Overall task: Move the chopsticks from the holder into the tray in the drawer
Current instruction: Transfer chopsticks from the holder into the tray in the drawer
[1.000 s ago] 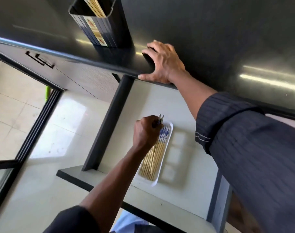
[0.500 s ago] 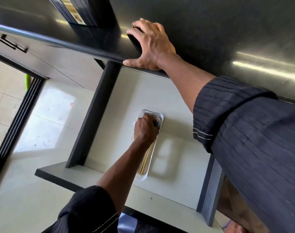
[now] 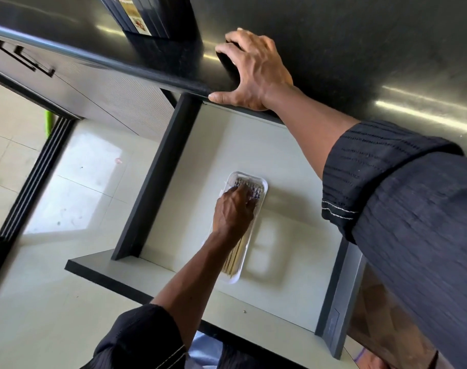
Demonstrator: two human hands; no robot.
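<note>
A white tray (image 3: 263,182) lies in the open drawer (image 3: 200,161) and holds several wooden chopsticks (image 3: 236,255) with patterned ends. My left hand (image 3: 233,209) lies over the chopsticks' patterned ends, fingers spread and touching them, with nothing gripped. My right hand (image 3: 253,73) rests flat on the edge of the dark countertop (image 3: 360,49), fingers apart, holding nothing. The dark chopstick holder (image 3: 147,14) stands on the countertop at the top of the view, left of my right hand. Its opening is cut off, so its contents are hidden.
The drawer has dark side walls (image 3: 157,182) and a pale floor, bare to the right of the tray. Left of the drawer are a cabinet front with a black handle (image 3: 24,58) and a pale tiled floor (image 3: 75,187).
My left hand came down with a few chopsticks held upright over the tray and now lies flat on the pile with fingers spread. The view has shifted towards the drawer. My right hand stayed put.
</note>
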